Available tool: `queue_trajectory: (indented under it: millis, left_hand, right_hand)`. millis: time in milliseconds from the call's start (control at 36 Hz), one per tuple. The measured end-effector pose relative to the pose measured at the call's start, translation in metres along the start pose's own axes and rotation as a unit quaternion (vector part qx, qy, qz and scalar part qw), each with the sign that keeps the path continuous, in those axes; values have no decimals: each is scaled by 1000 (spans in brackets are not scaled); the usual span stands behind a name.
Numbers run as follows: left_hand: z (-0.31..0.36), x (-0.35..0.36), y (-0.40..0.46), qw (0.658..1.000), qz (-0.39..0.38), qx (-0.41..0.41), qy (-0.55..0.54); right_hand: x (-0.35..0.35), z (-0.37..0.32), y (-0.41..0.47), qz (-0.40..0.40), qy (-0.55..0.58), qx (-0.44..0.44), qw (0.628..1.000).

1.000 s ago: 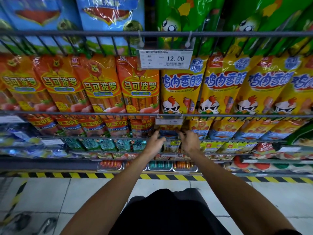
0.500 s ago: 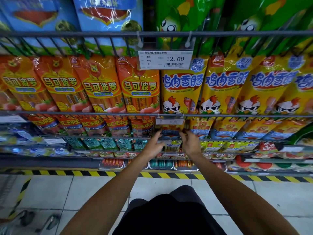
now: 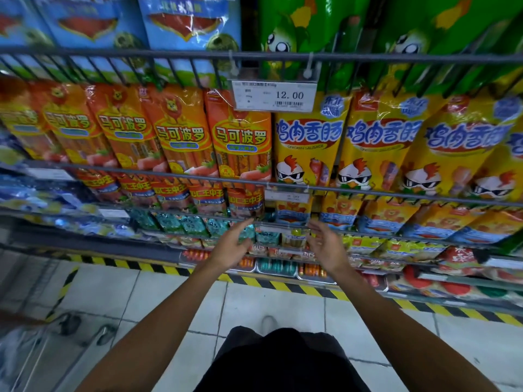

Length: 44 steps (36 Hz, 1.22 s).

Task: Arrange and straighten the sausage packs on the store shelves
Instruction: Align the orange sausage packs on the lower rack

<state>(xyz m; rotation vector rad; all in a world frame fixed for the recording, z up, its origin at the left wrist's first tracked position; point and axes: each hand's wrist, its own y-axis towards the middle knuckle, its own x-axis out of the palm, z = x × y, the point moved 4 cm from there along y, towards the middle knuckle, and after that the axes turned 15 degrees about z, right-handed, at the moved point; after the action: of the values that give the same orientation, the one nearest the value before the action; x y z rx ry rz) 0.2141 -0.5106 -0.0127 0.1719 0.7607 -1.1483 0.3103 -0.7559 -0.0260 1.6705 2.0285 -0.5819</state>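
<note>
Facing both hands (image 3: 280, 244), untouched: sausage pack (image 3: 293, 212)

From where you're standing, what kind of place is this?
Most likely a supermarket or grocery aisle. Wire shelves hold rows of orange sausage packs and yellow chicken sausage packs, a price tag reading 12.00 hangs from the rail, and the floor is tiled.
</note>
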Motion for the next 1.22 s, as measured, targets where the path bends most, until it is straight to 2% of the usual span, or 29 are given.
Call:
queue_trajectory:
  millis: [139,222,444,694,944,1222]
  left_hand:
    - [-16,-17,-16,998,26,-25,46]
    - [-28,-24,-23,998,35,-45,36]
    - [-31,-39,-1,998,-11,-60,-11]
    - [-35,-49,44,995,-96,-18,25]
    - [-29,-48,62,986,-139,-84,-24]
    - [-24,-43,67,984,-111,-130,-49]
  right_hand:
    - [6,-9,-1,-34,15,-6,999]
    - [13,-18,-6,-53,15,-14,998]
    - [49,-44,-5,-86,-6,4,996]
    - [86,-101,6,-34,-44,110,992]
    - [116,-108,17,-28,-82,114,990]
    - [126,-99,32,-1,-94,74,993]
